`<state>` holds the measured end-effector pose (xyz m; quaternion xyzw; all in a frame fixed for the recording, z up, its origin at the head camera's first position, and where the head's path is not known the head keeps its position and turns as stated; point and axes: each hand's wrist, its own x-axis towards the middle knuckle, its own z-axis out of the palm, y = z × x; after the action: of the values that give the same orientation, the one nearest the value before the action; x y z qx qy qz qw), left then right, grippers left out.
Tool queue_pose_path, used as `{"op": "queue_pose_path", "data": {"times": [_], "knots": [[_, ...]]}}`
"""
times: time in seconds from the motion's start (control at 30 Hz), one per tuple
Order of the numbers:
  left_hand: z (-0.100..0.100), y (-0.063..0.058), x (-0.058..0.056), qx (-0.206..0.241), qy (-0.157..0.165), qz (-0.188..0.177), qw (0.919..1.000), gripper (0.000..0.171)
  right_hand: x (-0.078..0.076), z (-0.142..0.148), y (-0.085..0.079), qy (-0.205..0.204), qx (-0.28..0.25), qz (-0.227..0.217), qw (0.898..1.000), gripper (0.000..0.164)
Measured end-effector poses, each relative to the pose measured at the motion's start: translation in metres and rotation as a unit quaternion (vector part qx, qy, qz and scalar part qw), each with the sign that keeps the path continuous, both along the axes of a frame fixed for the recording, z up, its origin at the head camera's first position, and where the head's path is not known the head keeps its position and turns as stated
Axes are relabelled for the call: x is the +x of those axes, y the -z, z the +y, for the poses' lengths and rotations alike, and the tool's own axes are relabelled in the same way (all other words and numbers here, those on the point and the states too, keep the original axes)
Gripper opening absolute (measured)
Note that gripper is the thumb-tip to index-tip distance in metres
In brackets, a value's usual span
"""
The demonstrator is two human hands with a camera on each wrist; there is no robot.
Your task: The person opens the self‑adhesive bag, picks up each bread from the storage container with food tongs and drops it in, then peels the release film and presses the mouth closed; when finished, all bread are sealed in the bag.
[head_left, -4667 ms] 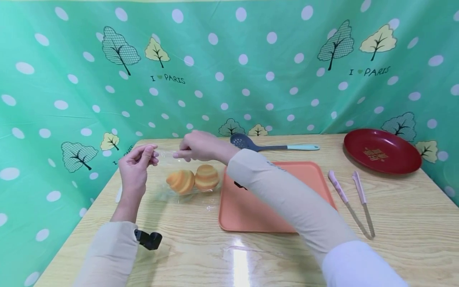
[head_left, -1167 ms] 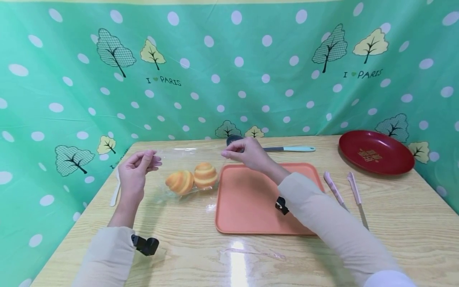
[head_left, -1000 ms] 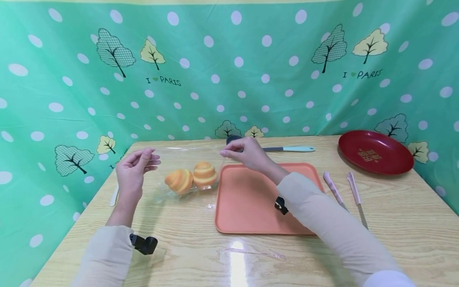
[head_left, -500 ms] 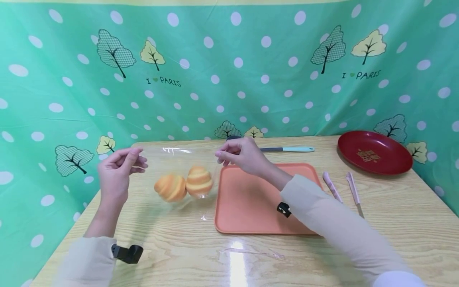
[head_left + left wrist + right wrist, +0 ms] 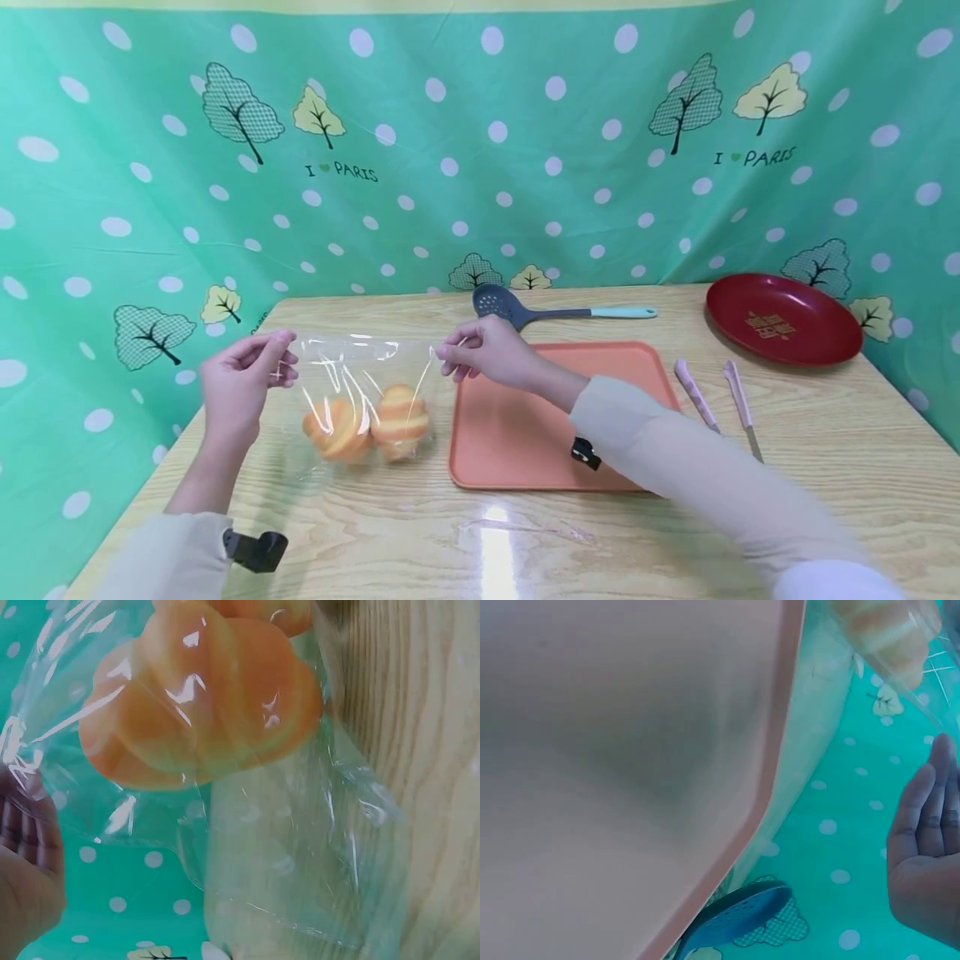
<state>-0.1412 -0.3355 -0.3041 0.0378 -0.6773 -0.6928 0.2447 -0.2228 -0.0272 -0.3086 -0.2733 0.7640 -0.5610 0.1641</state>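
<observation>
Between my hands hangs a clear plastic bag (image 5: pixel 363 348), stretched along its top edge. Two bread rolls lie inside it: a croissant-shaped one (image 5: pixel 341 433) and a round striped one (image 5: pixel 401 417). My left hand (image 5: pixel 238 387) pinches the bag's upper left corner between thumb and fingers. The upper right corner is pinched by my right hand (image 5: pixel 491 354), over the left edge of the orange tray (image 5: pixel 540 442). Close up in the left wrist view, the croissant-shaped roll (image 5: pixel 202 705) shows through the shiny film. In the right wrist view, the fingers (image 5: pixel 930 817) touch the bag's edge.
A slotted spoon (image 5: pixel 555 314) with a pale blue handle lies behind the tray. To the tray's right are tongs (image 5: pixel 738 396) with pink handles. A dark red oval plate (image 5: pixel 783 317) sits at the back right. A thin clear strip (image 5: pixel 532 527) lies in front.
My right hand, earlier near the left one, has moved right along the bag's top edge. Lately the bag and rolls have come toward me, and my left hand has shifted left and nearer.
</observation>
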Motion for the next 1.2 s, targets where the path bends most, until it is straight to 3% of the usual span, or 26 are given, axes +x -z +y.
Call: {"op": "queue_pose_path", "data": {"times": [0.13,0.33,0.6,0.67,0.77,0.93,1.1,1.2], "knots": [[-0.001,0.001,-0.013,-0.038,-0.013,-0.066,0.9970,0.011,-0.008,-0.009,0.001,0.034,0.013,-0.006,0.999,0.017],[-0.003,0.005,-0.025,-0.130,0.000,-0.149,0.9803,0.043,-0.021,-0.019,0.007,0.071,0.031,-0.030,0.997,0.021],[-0.002,0.009,-0.029,-0.179,0.019,-0.185,0.9662,0.046,-0.027,-0.031,0.016,0.125,0.051,-0.068,0.989,0.021],[-0.002,0.010,-0.029,-0.195,0.031,-0.189,0.9618,0.049,-0.027,-0.033,0.017,0.129,0.050,-0.081,0.987,0.021],[-0.004,0.012,-0.029,-0.222,0.068,-0.191,0.9538,0.055,-0.027,-0.034,0.019,0.128,0.054,-0.092,0.986,0.035],[-0.008,0.016,-0.028,-0.277,0.135,-0.199,0.9304,0.066,-0.023,-0.035,0.020,0.115,0.074,-0.090,0.986,0.068],[-0.012,0.022,-0.027,-0.345,0.175,-0.207,0.8988,0.066,-0.019,-0.037,0.024,0.097,0.087,-0.084,0.988,0.084],[-0.013,0.026,-0.026,-0.371,0.187,-0.208,0.8854,0.064,-0.016,-0.039,0.025,0.092,0.090,-0.084,0.988,0.089]]}}
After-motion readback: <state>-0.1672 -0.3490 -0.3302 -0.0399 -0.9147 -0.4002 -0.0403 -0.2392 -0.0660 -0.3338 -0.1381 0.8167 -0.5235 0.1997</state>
